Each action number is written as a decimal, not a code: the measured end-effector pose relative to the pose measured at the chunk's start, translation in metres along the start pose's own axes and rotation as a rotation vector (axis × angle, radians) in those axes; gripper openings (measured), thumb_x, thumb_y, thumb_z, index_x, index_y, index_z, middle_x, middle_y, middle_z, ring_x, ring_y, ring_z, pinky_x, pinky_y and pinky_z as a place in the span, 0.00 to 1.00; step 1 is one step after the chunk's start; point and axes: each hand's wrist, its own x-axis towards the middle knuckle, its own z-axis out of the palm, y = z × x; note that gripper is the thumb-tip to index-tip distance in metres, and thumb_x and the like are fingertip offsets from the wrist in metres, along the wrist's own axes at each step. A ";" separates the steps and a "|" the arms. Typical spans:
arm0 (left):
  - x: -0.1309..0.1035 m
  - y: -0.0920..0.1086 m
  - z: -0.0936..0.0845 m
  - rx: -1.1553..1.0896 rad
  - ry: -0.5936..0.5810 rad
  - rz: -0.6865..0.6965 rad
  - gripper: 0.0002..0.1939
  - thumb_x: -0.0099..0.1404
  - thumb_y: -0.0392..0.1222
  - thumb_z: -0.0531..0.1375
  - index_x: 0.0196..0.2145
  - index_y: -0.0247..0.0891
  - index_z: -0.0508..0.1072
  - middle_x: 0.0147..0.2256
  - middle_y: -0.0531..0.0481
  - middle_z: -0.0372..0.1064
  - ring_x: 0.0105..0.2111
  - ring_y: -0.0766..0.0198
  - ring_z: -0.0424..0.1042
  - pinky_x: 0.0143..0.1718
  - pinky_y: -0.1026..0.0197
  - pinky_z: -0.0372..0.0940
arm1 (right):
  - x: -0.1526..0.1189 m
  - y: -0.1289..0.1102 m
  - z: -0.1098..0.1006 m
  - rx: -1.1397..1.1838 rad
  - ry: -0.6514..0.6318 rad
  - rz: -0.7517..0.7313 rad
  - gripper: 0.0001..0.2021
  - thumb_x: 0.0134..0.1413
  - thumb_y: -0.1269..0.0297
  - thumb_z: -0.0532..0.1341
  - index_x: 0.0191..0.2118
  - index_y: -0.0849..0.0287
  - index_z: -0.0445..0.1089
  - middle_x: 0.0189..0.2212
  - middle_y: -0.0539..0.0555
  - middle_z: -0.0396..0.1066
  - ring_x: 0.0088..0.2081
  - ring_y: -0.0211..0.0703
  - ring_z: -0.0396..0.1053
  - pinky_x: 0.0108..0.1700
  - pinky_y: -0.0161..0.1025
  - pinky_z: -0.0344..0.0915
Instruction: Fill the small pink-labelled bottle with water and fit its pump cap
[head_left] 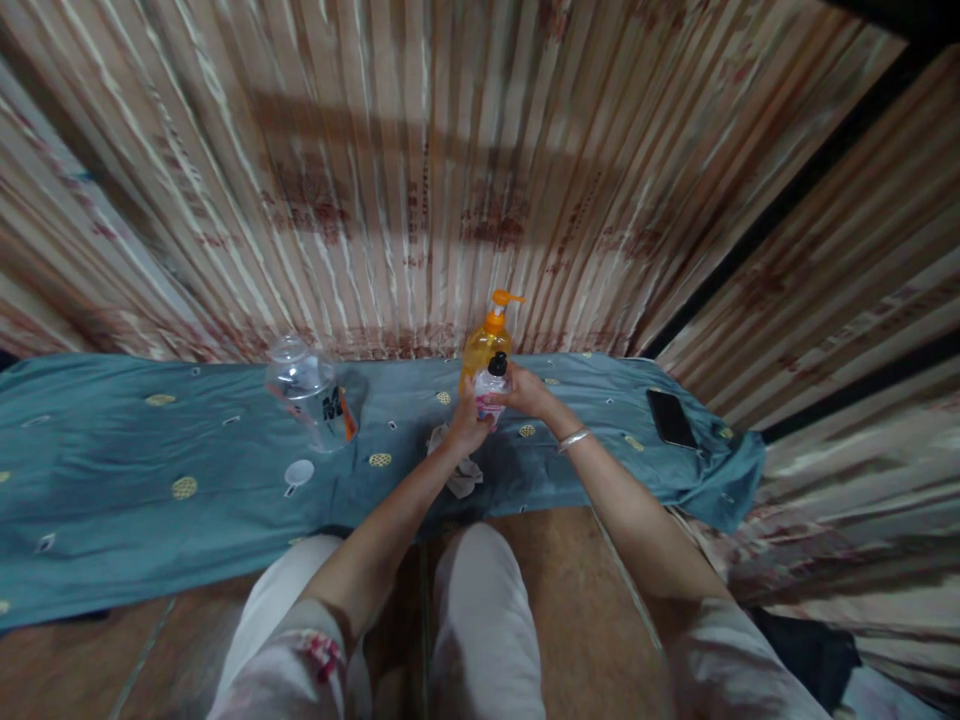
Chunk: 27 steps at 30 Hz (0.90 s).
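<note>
Between my two hands is a small clear bottle [491, 388] with a black cap and a pinkish label. My left hand [469, 425] wraps round its lower left side. From the right, my right hand [528, 391] grips the same bottle, its fingers closed. Right behind it stands an orange pump bottle [484, 348] of yellow liquid, its spout pointing right. A crumpled white tissue or cloth [465, 478] lies under my left wrist, partly hidden by it.
A large clear plastic jar [311, 395] stands at the left, with a round clear lid [299, 473] near it. At the right lies a black phone [671, 418]. All rest on a teal patterned cloth [232, 530]. Pleated curtains [375, 180] hang behind.
</note>
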 end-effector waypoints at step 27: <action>-0.131 -0.011 -0.276 0.643 0.059 -0.385 0.13 0.55 0.41 0.59 0.39 0.38 0.76 0.42 0.41 0.76 0.47 0.47 0.73 0.51 0.48 0.66 | -0.129 -0.069 0.114 0.196 0.116 0.049 0.30 0.54 0.53 0.62 0.60 0.61 0.64 0.56 0.67 0.70 0.57 0.59 0.69 0.57 0.58 0.66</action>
